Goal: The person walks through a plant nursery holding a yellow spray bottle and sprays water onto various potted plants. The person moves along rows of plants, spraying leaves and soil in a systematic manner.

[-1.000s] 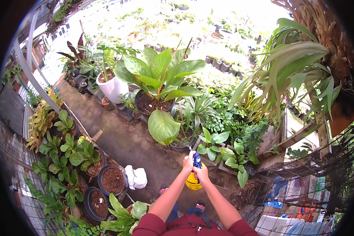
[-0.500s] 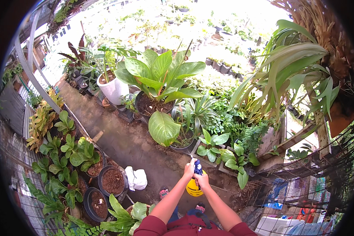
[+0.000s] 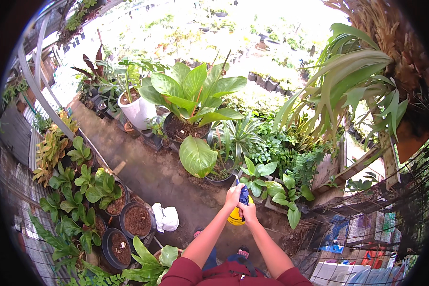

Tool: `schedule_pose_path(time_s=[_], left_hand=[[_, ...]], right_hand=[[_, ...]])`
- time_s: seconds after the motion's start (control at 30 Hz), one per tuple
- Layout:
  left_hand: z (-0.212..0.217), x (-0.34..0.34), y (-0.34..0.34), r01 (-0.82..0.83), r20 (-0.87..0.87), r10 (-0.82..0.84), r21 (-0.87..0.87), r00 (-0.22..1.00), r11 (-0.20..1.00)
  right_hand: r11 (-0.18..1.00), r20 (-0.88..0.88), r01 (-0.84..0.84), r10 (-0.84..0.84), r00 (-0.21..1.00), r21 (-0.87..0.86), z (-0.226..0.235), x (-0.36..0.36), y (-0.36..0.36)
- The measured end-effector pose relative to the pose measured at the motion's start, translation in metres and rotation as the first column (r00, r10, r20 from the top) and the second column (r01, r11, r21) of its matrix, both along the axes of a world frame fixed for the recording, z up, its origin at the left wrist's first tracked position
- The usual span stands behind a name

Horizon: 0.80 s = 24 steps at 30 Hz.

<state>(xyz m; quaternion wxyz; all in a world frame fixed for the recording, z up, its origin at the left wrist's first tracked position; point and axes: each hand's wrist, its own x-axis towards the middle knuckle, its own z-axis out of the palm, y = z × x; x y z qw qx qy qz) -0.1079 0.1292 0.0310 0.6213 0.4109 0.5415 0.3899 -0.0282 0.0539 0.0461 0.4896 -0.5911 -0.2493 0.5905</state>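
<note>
A yellow pump sprayer (image 3: 235,218) with a blue head hangs in front of me, held up in both hands over the path. My right hand (image 3: 247,213) is closed round the blue neck and handle. At the front of the head, my left hand (image 3: 233,196) is closed by the nozzle, its fingertips partly hidden. The nozzle points away from me, toward a broad-leaved potted plant (image 3: 198,156) with a drooping leaf. Just beyond the sprayer, to the right, grows a low green plant (image 3: 258,174) in a planter.
Pots of soil (image 3: 137,219) and leafy plants stand along the left, beside a white bag (image 3: 166,218). A white pot (image 3: 138,112) stands farther along the dirt path (image 3: 143,157). At right are a large hanging staghorn fern (image 3: 348,71) and wire mesh (image 3: 357,224).
Both hands and the sprayer have moved a little up and to the right, farther from my body. The grip of both hands looks the same.
</note>
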Motion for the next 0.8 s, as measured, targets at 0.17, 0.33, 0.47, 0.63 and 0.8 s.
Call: schedule_pose_path(time_s=[0.17, 0.33, 0.47, 0.63, 0.8], left_hand=[[-0.005, 0.003, -0.008, -0.020, -0.070, 0.020, -0.001, 0.997, 1.000], [-0.024, 0.000, -0.032, -0.025, -0.015, 0.023, -0.167, 1.000, 0.986], [-0.044, -0.011, -0.043, -0.100, -0.050, 0.090, -0.275, 0.995, 0.956], [-0.015, -0.031, -0.032, -0.168, 0.159, 0.224, -0.307, 0.962, 0.937], [0.058, -0.054, -0.008, -0.221, 0.381, 0.268, -0.162, 0.885, 0.962]], right_hand=[[0.999, 0.016, -0.007, 0.006, 1.000, 0.033, -0.013, 0.002, -0.010], [0.996, 0.027, -0.013, 0.015, 1.000, -0.086, -0.025, 0.001, -0.031], [0.987, -0.002, -0.039, 0.040, 0.999, -0.154, -0.022, -0.008, -0.045], [0.988, -0.045, -0.115, 0.111, 0.993, -0.098, -0.001, -0.020, -0.031], [0.978, -0.004, -0.198, 0.199, 0.980, 0.058, 0.056, -0.037, 0.002]])
